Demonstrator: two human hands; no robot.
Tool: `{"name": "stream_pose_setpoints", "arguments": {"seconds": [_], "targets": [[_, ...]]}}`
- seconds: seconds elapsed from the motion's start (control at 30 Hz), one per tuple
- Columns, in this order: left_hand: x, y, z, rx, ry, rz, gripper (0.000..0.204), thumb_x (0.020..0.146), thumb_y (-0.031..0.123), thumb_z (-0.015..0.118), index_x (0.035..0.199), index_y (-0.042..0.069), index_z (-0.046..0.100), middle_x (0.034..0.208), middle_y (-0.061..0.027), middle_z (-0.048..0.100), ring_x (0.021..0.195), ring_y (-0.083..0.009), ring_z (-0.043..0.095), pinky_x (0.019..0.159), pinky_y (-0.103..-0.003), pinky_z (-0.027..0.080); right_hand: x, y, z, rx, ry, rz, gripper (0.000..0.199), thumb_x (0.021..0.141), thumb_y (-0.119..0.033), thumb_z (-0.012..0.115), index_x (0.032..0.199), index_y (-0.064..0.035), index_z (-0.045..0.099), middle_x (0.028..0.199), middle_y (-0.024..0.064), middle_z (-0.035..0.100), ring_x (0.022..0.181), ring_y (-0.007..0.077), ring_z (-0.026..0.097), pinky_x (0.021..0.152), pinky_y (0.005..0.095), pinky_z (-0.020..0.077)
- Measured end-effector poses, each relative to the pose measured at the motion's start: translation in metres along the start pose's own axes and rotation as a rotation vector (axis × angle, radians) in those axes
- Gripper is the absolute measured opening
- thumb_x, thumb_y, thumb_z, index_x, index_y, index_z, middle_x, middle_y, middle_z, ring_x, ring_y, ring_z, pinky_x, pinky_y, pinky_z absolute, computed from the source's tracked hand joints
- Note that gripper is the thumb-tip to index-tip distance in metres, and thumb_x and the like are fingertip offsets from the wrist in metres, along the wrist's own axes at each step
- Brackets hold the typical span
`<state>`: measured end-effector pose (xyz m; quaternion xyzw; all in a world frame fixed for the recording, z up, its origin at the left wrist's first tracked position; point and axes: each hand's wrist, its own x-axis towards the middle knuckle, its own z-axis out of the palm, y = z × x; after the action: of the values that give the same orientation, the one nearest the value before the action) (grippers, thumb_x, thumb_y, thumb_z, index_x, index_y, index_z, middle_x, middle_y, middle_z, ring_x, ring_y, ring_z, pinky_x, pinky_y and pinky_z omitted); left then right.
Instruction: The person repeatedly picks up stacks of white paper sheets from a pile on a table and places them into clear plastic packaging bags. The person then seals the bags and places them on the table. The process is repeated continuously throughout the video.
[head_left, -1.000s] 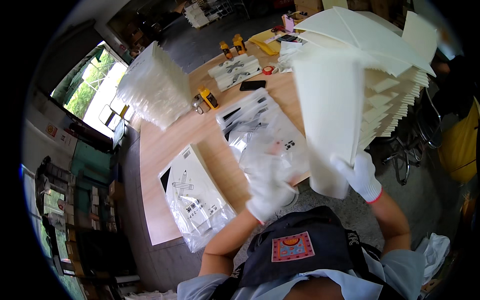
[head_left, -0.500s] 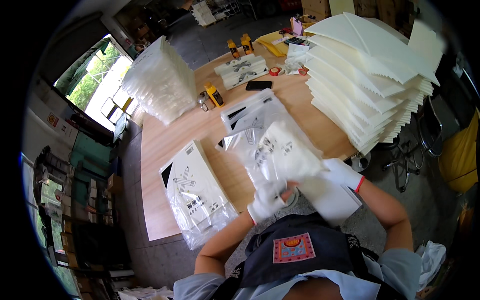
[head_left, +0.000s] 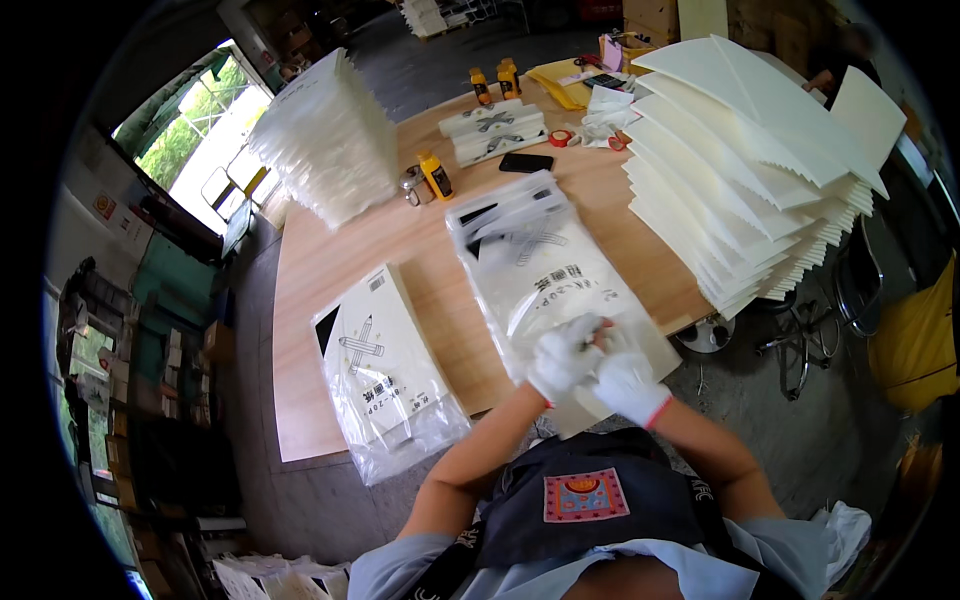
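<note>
In front of me a printed clear plastic bag (head_left: 520,285) lies on other flat bags, with white paper (head_left: 585,412) showing at its near end. My left hand (head_left: 566,358), in a white glove with some bare fingertips, is closed over that end of the bag. Close against it, my right hand (head_left: 630,388), gloved in white with a red cuff, has its fingers curled in. Whatever is pinched between the two hands is too blurred to make out. To the left lies a packed bag of paper (head_left: 375,365) with a pencil drawing, its loose plastic end hanging over the table edge.
A tall stack of white sheets (head_left: 740,180) stands on the right, and a pile of plastic-wrapped packs (head_left: 330,140) at far left. Between them are a yellow bottle (head_left: 435,175), a glass jar (head_left: 413,186), a black phone (head_left: 526,162) and red tape (head_left: 561,138).
The bag, bulging and raised before, now lies flatter along the table. My right hand has moved left and nearer, up against my left hand, which has shifted slightly right and up.
</note>
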<state>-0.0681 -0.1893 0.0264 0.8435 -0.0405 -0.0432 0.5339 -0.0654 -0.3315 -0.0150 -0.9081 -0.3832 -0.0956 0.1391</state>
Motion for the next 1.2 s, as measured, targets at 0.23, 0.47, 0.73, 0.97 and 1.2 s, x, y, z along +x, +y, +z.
{"name": "stream_pose_setpoints", "arguments": {"seconds": [0.23,0.47,0.73,0.97,1.2], "targets": [[-0.056,-0.052,0.017,0.431,0.153,0.661,0.011,0.069,0.005,0.065,0.068,0.008,0.054,0.08,-0.0094,0.065,0.066,-0.0248,0.061,0.057,-0.033,0.049,-0.023,0.03,0.011,-0.104,0.17,0.417,0.028,0.086,-0.027,0.05,0.105,-0.0083,0.056,0.088,0.0156,0.063,0.086,0.0324,0.061,0.078,0.0451,0.047],[-0.083,-0.171,-0.026,0.46,0.662,0.041,0.02,0.07,0.008,0.068,0.076,0.006,0.049,0.068,-0.0104,0.05,0.063,-0.0299,0.053,0.057,-0.04,0.044,-0.042,0.043,0.012,-0.115,-0.264,0.393,0.026,0.087,-0.029,0.046,0.076,-0.0084,0.057,0.062,0.0124,0.063,0.052,0.029,0.062,0.046,0.0446,0.0469],[-0.204,-0.106,-0.008,0.235,0.28,-0.162,0.026,0.065,0.001,0.068,0.071,0.008,0.044,0.065,-0.008,0.049,0.055,-0.0259,0.052,0.051,-0.035,0.043,-0.124,0.004,-0.032,0.084,-0.853,0.259,0.023,0.083,-0.024,0.047,0.079,-0.0108,0.065,0.074,0.0113,0.068,0.061,0.0294,0.067,0.053,0.0424,0.052],[-0.122,-0.109,-0.02,0.358,0.572,-0.033,0.02,0.066,0.0,0.062,0.07,0.008,0.044,0.063,-0.0092,0.048,0.053,-0.029,0.051,0.048,-0.038,0.041,-0.076,0.033,-0.019,0.023,-0.558,0.211,0.029,0.081,-0.025,0.046,0.06,-0.0099,0.06,0.062,0.0163,0.06,0.053,0.0309,0.061,0.048,0.043,0.0473],[-0.133,-0.13,-0.029,0.423,0.623,-0.099,0.018,0.066,0.001,0.061,0.071,0.008,0.045,0.068,-0.0094,0.049,0.057,-0.0292,0.052,0.052,-0.038,0.042,-0.086,0.08,0.032,0.766,-0.289,0.68,0.029,0.088,-0.034,0.051,0.094,-0.0085,0.064,0.082,0.0102,0.066,0.07,0.025,0.062,0.065,0.0354,0.0483]]}}
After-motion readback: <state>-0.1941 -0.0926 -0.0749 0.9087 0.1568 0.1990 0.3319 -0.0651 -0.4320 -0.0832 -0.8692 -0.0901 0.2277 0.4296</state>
